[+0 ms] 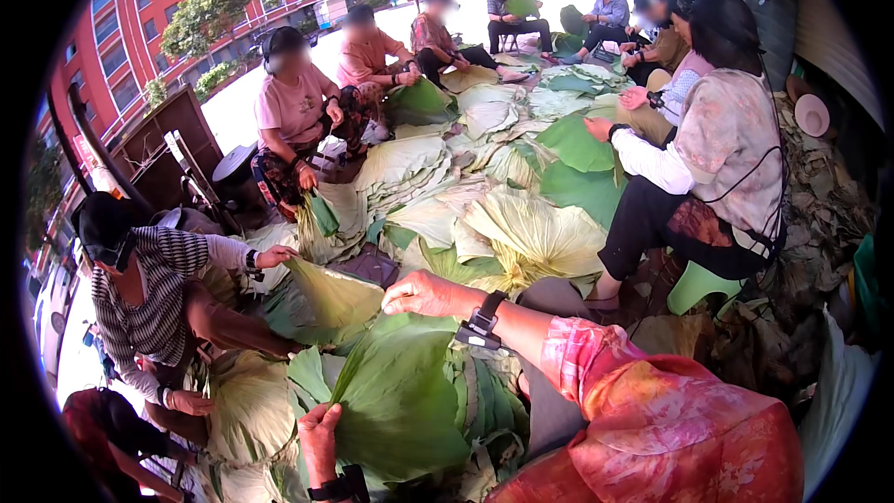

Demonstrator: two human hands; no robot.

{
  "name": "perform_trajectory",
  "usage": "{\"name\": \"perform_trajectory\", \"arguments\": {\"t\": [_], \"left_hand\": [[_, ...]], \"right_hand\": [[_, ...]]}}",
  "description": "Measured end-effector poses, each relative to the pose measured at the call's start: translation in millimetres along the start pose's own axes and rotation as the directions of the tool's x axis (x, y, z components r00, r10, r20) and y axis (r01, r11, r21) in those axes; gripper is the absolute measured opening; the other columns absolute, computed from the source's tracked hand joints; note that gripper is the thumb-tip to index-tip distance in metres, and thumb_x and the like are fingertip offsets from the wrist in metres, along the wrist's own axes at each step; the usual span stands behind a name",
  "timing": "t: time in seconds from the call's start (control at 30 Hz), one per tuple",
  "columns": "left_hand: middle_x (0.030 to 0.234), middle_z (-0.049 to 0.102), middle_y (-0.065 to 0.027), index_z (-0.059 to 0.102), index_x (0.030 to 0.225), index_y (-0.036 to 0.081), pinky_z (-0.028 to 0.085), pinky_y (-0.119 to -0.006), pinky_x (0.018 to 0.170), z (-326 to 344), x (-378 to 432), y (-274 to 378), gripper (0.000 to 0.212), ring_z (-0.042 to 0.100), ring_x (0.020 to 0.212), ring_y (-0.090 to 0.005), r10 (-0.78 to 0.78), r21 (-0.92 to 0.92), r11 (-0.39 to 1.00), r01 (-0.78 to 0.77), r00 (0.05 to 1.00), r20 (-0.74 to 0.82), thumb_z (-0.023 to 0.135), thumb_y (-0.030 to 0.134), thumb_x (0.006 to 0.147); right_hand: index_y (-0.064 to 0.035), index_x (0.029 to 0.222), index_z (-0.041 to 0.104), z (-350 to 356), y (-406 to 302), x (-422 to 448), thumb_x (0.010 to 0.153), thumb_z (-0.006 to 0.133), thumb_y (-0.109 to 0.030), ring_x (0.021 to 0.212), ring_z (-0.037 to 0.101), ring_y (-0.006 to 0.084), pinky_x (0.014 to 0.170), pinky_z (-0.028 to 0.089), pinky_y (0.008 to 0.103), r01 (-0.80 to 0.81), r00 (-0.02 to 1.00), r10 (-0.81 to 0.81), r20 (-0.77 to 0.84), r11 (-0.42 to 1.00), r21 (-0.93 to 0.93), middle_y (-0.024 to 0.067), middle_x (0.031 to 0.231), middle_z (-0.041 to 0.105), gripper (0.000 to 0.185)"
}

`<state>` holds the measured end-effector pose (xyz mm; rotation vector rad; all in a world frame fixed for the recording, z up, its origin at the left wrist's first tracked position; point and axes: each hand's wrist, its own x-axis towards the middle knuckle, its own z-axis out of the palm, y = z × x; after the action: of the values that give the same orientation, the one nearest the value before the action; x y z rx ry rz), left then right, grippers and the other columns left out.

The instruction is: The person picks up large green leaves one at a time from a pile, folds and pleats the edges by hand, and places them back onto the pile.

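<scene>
A large green lotus leaf (pixel 401 398) is spread in front of me, over a stack of folded green leaves (pixel 485 391). My left hand (pixel 321 433) pinches its left edge between thumb and fingers. Just above its top edge is my right hand (pixel 429 295), fingers bent and pointing left; whether they grip the leaf cannot be made out. Both wrists wear black straps, the right one with a small device. A yellowish folded leaf (pixel 335 293) lies beyond my right hand, its upper corner at a co-worker's hand (pixel 276 256).
Co-workers sit around a long spread of pale and green leaves (pixel 405 161). One in a striped top (pixel 164 272) is close on the left; another, on a green stool (pixel 702 286), is at the right. Dried leaf scraps (pixel 831 202) cover the ground at far right. A metal pot (pixel 234 164) stands beyond the left side.
</scene>
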<state>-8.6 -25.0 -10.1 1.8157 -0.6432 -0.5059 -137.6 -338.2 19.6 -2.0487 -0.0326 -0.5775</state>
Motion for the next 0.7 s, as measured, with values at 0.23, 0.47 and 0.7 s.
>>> {"name": "perform_trajectory", "arguments": {"t": [0.23, 0.47, 0.7], "left_hand": [[0.058, 0.043, 0.0098, 0.056, 0.06, 0.009, 0.026, -0.022, 0.053, -21.4, -11.6, 12.6, 0.029, 0.034, 0.056, -0.0032, -0.06, -0.148, 0.986, 0.078, 0.99, 0.127, 0.07, 0.026, 0.079], [0.07, 0.061, 0.0042, 0.069, 0.08, 0.005, 0.038, -0.022, 0.062, -16.1, -6.6, 7.9, 0.024, 0.05, 0.06, -0.0062, -0.208, -0.245, 0.939, 0.243, 0.965, 0.161, 0.071, 0.029, 0.08], [0.065, 0.055, 0.0062, 0.063, 0.068, 0.009, 0.037, -0.023, 0.06, -40.0, -12.7, -0.8, 0.023, 0.047, 0.06, -0.0058, -0.173, -0.289, 0.936, 0.202, 0.977, 0.123, 0.073, 0.027, 0.078]], "right_hand": [[-0.0045, 0.077, 0.066, -9.5, 7.2, 11.6, 0.083, 0.068, -0.026, 0.062, 0.045, 0.0039, 0.057, 0.037, 0.0235, -0.145, 0.959, 0.205, -0.194, 0.947, 0.286, -0.0056, 0.065, 0.054, 0.022], [-0.0049, 0.091, 0.065, -14.8, 23.1, 4.1, 0.087, 0.065, -0.029, 0.08, 0.054, 0.0074, 0.078, 0.042, 0.0231, -0.251, 0.863, 0.459, -0.212, 0.753, 0.608, -0.0024, 0.084, 0.061, 0.024], [-0.0015, 0.11, 0.06, -2.7, 2.7, 9.6, 0.087, 0.059, -0.049, 0.093, 0.058, 0.013, 0.089, 0.043, 0.0294, -0.353, 0.879, 0.471, 0.072, 0.543, 0.761, 0.0051, 0.101, 0.063, 0.052]]}}
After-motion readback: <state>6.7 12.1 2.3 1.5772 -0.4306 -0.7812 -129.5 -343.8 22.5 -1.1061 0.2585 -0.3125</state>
